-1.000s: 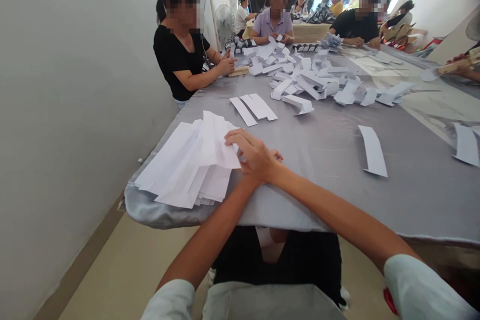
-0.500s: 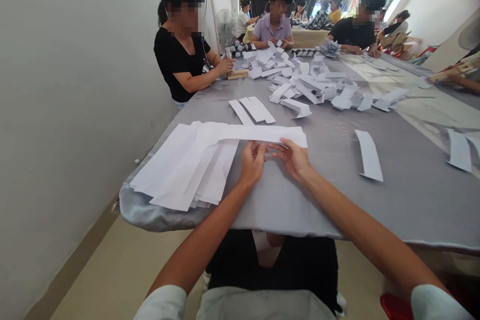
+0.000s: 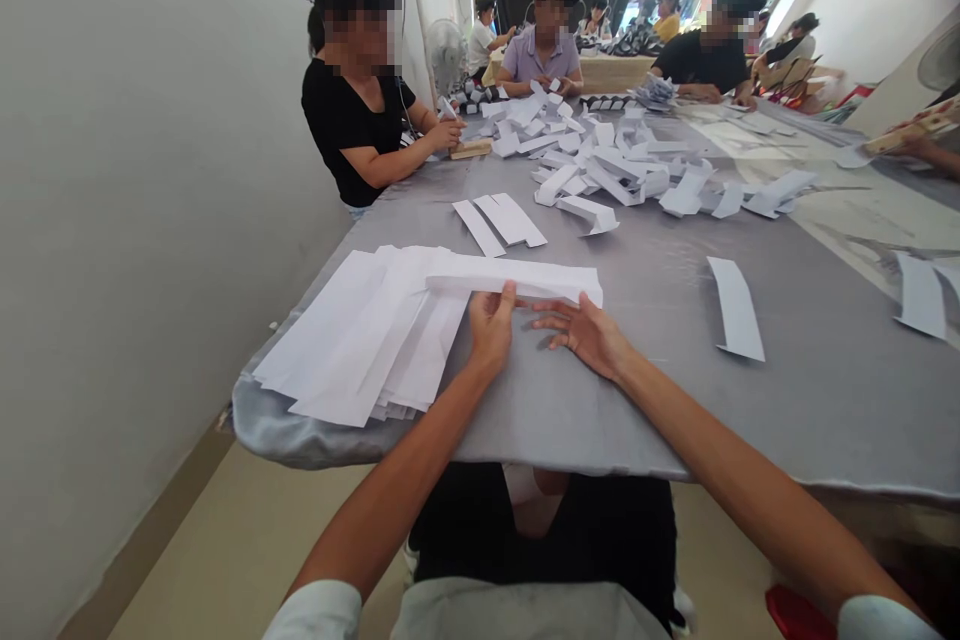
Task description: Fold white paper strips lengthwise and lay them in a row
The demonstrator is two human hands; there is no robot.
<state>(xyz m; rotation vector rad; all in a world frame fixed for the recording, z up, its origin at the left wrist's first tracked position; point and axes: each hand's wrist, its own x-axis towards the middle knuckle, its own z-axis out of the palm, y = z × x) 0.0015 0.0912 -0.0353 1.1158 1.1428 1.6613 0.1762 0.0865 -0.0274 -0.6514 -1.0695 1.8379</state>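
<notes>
Long white paper strip (image 3: 517, 278), left end lying on a loose stack of paper strips (image 3: 349, 340) on the grey-clothed tabletop (image 3: 750, 420). Left hand (image 3: 491, 328) holds the strip's near edge in a narrow grip; right hand (image 3: 581, 335) is spread wide beside it (contact with the strip unclear).

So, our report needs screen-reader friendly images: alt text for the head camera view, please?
The left hand and right hand reach a long white paper strip lying over a stack of white paper on a grey cloth-covered table. Beyond, people sit around a heap of folded paper strips.
</notes>
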